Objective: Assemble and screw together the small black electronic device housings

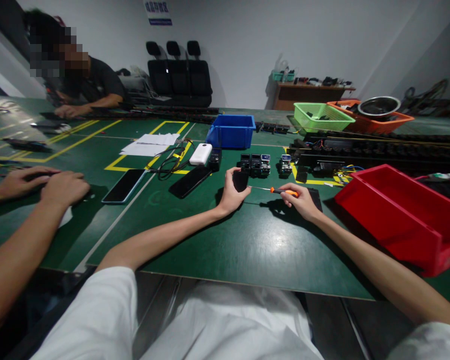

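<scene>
Two hands: left [230, 192] gripping black module [240, 180], right [298, 199] pinching orange-handled screwdriver [275, 190]; no legible labels.

A: Where are the hands?

B: Both are on the desk [262, 250]. The left hand [230, 192] holds a small box [240, 180]. The right hand [298, 199] is to its right, holding a screwdriver [272, 189] that points left at the box.

A: What is behind them?

B: A row of little parts [255, 164]. Behind that row sits a bin [231, 131].

A: And on the sides?

B: Two phones [124, 185] lie to the left. A big tray [405, 215] sits on the right. Another person's hands [45, 185] rest far left.
</scene>
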Action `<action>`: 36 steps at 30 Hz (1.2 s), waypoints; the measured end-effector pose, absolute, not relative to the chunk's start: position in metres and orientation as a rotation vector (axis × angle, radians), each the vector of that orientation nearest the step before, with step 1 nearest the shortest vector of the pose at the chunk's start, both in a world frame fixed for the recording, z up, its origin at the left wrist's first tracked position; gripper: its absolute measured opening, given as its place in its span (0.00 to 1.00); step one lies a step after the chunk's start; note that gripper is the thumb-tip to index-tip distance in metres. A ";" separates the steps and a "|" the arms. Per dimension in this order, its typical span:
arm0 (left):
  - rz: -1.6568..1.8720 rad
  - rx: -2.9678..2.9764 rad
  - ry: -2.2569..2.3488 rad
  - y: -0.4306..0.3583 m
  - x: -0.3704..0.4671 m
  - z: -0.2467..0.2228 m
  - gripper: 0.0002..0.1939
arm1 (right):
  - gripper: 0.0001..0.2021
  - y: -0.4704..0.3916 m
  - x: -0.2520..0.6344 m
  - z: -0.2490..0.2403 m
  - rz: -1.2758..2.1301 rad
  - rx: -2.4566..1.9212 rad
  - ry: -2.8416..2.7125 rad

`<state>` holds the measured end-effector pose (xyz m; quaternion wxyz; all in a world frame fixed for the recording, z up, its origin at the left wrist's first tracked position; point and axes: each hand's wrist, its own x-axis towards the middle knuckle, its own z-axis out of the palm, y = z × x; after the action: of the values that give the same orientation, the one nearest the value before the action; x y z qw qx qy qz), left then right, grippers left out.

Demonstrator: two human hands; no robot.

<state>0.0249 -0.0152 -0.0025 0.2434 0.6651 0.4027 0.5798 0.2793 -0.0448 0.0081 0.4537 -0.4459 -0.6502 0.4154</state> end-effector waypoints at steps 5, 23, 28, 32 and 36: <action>1.569 1.812 1.108 -0.016 0.025 -0.002 0.30 | 0.15 -0.046 0.279 0.009 1.013 -1.104 -1.604; 1.563 1.819 1.146 -0.017 0.025 -0.001 0.30 | 0.15 -0.047 0.277 0.011 1.035 -1.098 -1.588; 1.553 1.818 1.132 -0.018 0.025 0.000 0.29 | 0.16 -0.048 0.276 0.012 1.076 -1.092 -1.572; 1.546 1.810 1.123 -0.019 0.024 0.001 0.29 | 0.17 -0.048 0.277 0.012 1.089 -1.109 -1.561; 1.542 1.809 1.113 -0.019 0.025 0.001 0.29 | 0.16 -0.048 0.277 0.012 1.079 -1.104 -1.578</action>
<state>0.0245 -0.0193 0.0007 0.2556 0.6664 0.4098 0.5681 0.2771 -0.0480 0.0119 0.4502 -0.4465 -0.6383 0.4365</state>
